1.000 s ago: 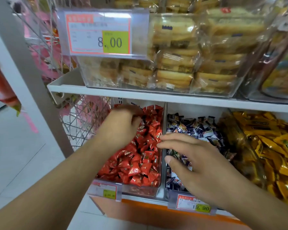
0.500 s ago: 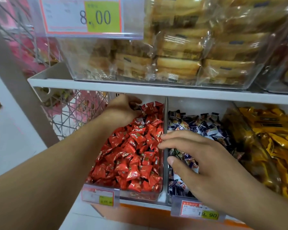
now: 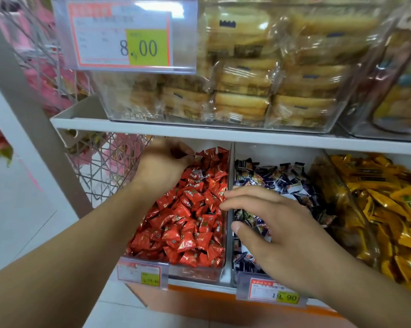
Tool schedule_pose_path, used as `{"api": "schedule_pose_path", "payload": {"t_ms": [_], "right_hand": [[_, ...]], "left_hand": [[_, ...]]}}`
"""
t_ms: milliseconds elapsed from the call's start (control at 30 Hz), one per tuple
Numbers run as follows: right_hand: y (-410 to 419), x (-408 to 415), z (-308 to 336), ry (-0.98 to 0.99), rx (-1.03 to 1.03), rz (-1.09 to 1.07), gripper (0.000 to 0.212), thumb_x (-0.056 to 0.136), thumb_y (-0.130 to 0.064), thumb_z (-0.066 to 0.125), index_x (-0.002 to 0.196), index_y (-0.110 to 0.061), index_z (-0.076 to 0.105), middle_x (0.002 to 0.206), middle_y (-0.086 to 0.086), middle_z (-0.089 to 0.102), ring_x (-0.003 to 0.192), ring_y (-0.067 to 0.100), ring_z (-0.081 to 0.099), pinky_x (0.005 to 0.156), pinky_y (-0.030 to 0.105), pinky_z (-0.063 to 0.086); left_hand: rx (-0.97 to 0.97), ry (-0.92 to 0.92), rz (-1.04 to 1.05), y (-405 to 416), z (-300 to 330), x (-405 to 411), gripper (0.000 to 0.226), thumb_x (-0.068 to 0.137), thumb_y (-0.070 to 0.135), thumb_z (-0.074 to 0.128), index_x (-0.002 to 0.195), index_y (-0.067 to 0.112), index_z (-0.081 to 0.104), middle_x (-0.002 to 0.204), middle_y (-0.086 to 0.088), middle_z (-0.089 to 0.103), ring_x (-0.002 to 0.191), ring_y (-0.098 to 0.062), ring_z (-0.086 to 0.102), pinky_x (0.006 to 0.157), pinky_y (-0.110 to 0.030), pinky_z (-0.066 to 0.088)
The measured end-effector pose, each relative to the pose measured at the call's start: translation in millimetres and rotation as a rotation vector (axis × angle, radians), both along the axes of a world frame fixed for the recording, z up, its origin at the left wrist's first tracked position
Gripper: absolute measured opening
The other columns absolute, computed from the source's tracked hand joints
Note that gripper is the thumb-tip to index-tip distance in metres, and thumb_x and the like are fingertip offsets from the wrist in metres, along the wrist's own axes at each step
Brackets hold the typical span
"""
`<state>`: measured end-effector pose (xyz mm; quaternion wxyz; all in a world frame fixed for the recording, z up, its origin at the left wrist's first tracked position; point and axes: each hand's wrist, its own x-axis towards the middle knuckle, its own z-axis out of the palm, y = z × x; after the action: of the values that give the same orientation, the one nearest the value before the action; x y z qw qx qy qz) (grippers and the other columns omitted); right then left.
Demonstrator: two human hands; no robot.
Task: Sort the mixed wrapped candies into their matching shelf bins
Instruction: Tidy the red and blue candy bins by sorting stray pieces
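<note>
Three clear bins stand side by side on the lower shelf. The left one holds red wrapped candies (image 3: 187,221), the middle one dark blue and white candies (image 3: 282,176), the right one yellow candies (image 3: 389,209). My left hand (image 3: 161,166) reaches to the back of the red bin under the upper shelf, its fingers curled and pinching a small wrapped candy (image 3: 197,158) of which only a pale tip shows. My right hand (image 3: 282,233) hovers over the blue bin with fingers relaxed and spread, its fingertips at the clear divider (image 3: 229,245) beside the red bin.
The white upper shelf (image 3: 223,134) sits low over the bins and carries a clear tub of wrapped cakes (image 3: 242,98) with an 8.00 price tag (image 3: 124,36). A wire rack (image 3: 100,171) stands to the left. Price tags (image 3: 273,293) jut from the bins' fronts.
My left hand has slid from the middle of the red bin to its back corner. My right hand has stayed over the blue bin. The view has shifted slightly.
</note>
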<state>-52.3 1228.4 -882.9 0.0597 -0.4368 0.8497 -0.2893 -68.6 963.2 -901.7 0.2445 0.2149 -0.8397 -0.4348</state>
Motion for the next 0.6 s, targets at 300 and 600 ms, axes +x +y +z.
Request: {"api": "schedule_pose_path", "payload": {"t_ms": [300,600], "right_hand": [[2,2,-2,-0.018,0.005,0.002,0.035,0.104,-0.04,0.055,0.138,-0.049,0.055,0.146,-0.047,0.031,0.136,-0.028,0.019,0.101,-0.008,0.005],[0,-1,-2,-0.001,0.0,0.011,0.035,0.103,-0.035,0.058,0.135,-0.048,0.058,0.144,-0.045,0.035,0.134,-0.026,0.023,0.1,-0.009,0.007]], "left_hand": [[-0.048,-0.078,0.044,-11,1,-12,0.014,0.096,0.02,0.07,0.082,0.022,0.07,0.078,0.017,0.069,0.068,0.004,0.064,0.053,-0.011,0.042],[-0.371,-0.33,-0.079,-10,1,-21,0.013,0.086,0.029,0.078,0.096,0.029,0.071,0.091,0.009,0.07,0.084,-0.01,0.065,0.067,-0.023,0.053]]}}
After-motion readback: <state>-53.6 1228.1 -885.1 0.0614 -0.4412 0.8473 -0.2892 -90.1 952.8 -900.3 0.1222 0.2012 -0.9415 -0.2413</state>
